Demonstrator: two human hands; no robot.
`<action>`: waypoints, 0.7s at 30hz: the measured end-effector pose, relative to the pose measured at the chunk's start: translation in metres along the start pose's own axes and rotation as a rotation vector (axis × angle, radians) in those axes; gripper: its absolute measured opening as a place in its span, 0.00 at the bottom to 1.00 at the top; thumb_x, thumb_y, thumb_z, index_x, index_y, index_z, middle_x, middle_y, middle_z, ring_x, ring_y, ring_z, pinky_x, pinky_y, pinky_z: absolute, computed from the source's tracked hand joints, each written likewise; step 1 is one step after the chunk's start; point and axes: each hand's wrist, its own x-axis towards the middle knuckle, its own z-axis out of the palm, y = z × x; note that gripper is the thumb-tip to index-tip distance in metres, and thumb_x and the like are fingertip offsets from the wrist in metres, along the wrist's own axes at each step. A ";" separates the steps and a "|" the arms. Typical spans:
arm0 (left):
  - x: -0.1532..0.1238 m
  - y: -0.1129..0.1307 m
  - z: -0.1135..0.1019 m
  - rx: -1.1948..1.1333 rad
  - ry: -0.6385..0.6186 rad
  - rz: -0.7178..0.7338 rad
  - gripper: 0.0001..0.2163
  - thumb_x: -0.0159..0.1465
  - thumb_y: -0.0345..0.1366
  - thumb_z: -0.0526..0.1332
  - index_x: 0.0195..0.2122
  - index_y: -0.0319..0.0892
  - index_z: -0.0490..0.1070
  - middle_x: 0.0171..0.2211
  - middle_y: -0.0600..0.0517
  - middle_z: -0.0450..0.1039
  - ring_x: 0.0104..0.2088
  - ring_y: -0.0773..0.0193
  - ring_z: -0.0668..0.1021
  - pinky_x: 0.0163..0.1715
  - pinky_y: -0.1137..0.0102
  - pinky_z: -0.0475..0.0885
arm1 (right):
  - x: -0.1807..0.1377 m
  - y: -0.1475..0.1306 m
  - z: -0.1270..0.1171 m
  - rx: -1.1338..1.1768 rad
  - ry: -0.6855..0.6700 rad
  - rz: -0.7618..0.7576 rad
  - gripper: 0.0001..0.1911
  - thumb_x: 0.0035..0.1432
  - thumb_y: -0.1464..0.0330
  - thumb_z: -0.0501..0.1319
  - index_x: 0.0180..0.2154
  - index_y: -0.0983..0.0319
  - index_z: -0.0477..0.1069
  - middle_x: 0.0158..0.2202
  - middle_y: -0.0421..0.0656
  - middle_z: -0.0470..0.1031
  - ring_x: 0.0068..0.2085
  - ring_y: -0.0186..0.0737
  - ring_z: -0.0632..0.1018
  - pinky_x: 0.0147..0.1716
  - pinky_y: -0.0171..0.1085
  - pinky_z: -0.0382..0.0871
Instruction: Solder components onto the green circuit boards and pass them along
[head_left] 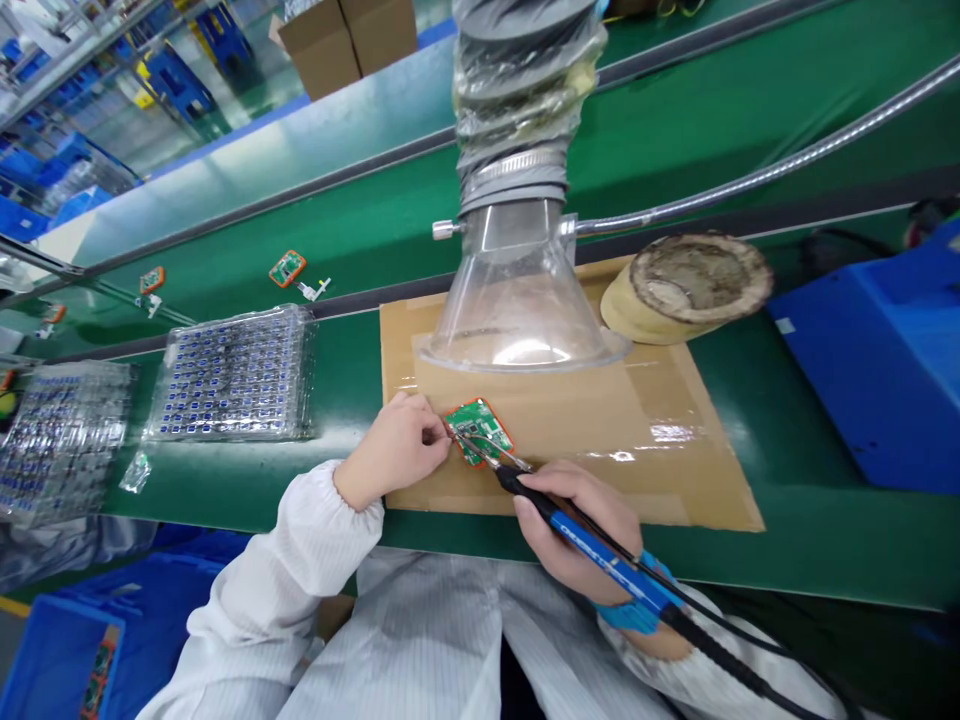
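Observation:
A green circuit board [486, 428] in an orange frame lies on the brown cardboard sheet [585, 430]. My right hand [581, 520] grips a blue and black soldering iron [592, 550], its metal tip over the board. A thin curved wire or tube runs beside that tip. At the board's left edge is my left hand [401, 445], fingers pinched together; whatever they hold is too small to make out. Above the board hangs a clear fume hood [517, 290] on a flexible duct.
A round yellowish pot [686, 285] stands at the sheet's back right, with a blue bin [877, 360] beyond it. Clear trays [232, 375] of small blue parts are at left. Another framed board [288, 267] lies farther back. A flexible metal hose [750, 160] crosses the upper right.

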 end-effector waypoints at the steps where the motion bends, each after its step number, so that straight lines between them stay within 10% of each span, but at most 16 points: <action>1: 0.000 0.000 0.000 0.007 -0.001 0.002 0.09 0.62 0.29 0.64 0.24 0.41 0.75 0.32 0.50 0.75 0.39 0.59 0.74 0.45 0.63 0.69 | 0.000 0.002 0.001 -0.005 -0.004 -0.013 0.12 0.56 0.75 0.66 0.42 0.57 0.74 0.31 0.40 0.79 0.30 0.39 0.81 0.29 0.36 0.76; 14: 0.001 0.001 -0.001 0.025 -0.018 -0.015 0.10 0.62 0.29 0.63 0.23 0.41 0.75 0.31 0.49 0.74 0.39 0.58 0.73 0.45 0.63 0.69 | -0.007 0.003 -0.007 -0.036 0.037 0.007 0.13 0.56 0.74 0.66 0.43 0.56 0.74 0.32 0.40 0.79 0.30 0.40 0.81 0.29 0.38 0.77; 21: 0.002 0.001 -0.001 0.032 -0.016 -0.006 0.11 0.61 0.28 0.63 0.21 0.41 0.72 0.30 0.50 0.73 0.37 0.59 0.72 0.43 0.63 0.69 | 0.004 0.039 -0.049 -0.224 0.557 0.185 0.07 0.52 0.64 0.70 0.34 0.57 0.75 0.30 0.44 0.76 0.30 0.47 0.79 0.31 0.45 0.72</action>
